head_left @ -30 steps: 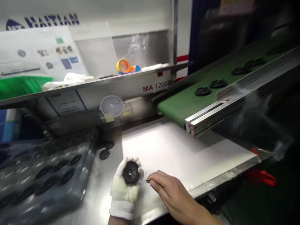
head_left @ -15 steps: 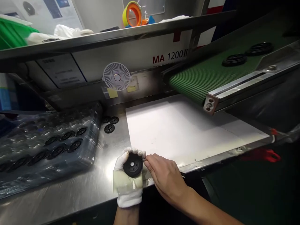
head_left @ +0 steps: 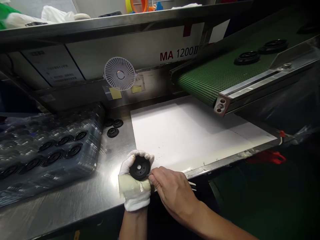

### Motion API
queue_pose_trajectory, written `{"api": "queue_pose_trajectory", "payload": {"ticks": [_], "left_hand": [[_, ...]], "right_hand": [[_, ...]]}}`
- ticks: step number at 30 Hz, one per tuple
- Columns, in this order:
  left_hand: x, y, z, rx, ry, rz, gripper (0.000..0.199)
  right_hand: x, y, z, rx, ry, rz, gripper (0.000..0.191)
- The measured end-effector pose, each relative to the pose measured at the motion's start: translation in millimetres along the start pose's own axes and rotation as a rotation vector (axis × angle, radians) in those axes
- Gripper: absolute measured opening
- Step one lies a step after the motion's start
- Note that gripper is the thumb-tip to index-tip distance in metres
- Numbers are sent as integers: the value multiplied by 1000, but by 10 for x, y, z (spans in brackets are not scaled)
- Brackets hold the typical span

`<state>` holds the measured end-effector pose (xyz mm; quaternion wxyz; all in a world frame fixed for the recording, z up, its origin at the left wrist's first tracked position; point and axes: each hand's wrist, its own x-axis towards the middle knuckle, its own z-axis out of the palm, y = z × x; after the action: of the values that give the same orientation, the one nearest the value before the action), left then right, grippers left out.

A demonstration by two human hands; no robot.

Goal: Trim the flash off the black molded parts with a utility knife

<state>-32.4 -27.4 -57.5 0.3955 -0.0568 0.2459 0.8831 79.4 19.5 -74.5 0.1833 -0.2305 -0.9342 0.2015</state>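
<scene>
My left hand (head_left: 133,180), in a white glove with a pale patch around the palm, is closed round a black round plastic part (head_left: 140,167) with a small hole at its centre. The part's flat face is turned up towards me. My bare right hand (head_left: 172,190) is pinched on a thin tool, mostly hidden by the fingers. Its small metal tip touches the lower right rim of the part. Both hands are over the front edge of the steel table (head_left: 82,203).
Clear plastic trays (head_left: 92,146) holding several black parts are stacked at the left. Loose black parts (head_left: 113,132) lie beside them. A white sheet (head_left: 180,130) covers the table under a green conveyor belt (head_left: 205,83) carrying black parts (head_left: 247,58). A small fan (head_left: 120,74) stands behind.
My right hand's tool tip has moved down along the rim, from the part's right side to its lower right. My left hand still holds the part. The camera view has shifted slightly.
</scene>
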Motion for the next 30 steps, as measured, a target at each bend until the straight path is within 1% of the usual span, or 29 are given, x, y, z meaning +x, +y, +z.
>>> {"api": "queue_pose_trajectory", "payload": {"ticks": [2,6,10,12,14,16,19,21,22,24,26,28,30], "left_hand": [[-24,7,19,0,-24,11,10],[-57,-13,49,-3,-55,29,10],[-23,-49,36,-3,-32,66,9],[-16,-60,26,-18,-43,124,10],[-46,-47,23,-17,-66,154,11],[-120,2,26,47,-90,102,16],[-286,129,42,149,-159,-50,31],[-408,204,75,137,-220,-74,33],[-467,227,100,118,-237,-57,31],[-578,239,163,79,-212,-5,23],[-670,210,223,40,-144,36,15],[-733,158,264,-4,-94,93,12],[-760,101,282,-34,-78,149,13]], "right_hand": [[3,-8,-19,10,21,19,25],[18,-6,-31,-43,76,49,25],[-16,-67,26,-54,93,15,25],[-32,-98,47,-44,99,-3,25],[-44,-109,36,-32,109,-17,26],[-60,-105,-14,-22,112,-39,25],[-118,-118,-155,-12,84,-84,23],[-179,-161,-266,-9,69,-103,21],[-213,-192,-317,-10,73,-106,21],[-282,-263,-394,-23,112,-102,21],[-345,-328,-428,-50,175,-97,22],[-397,-378,-419,-84,233,-95,23],[-433,-415,-380,-115,261,-90,22]]}}
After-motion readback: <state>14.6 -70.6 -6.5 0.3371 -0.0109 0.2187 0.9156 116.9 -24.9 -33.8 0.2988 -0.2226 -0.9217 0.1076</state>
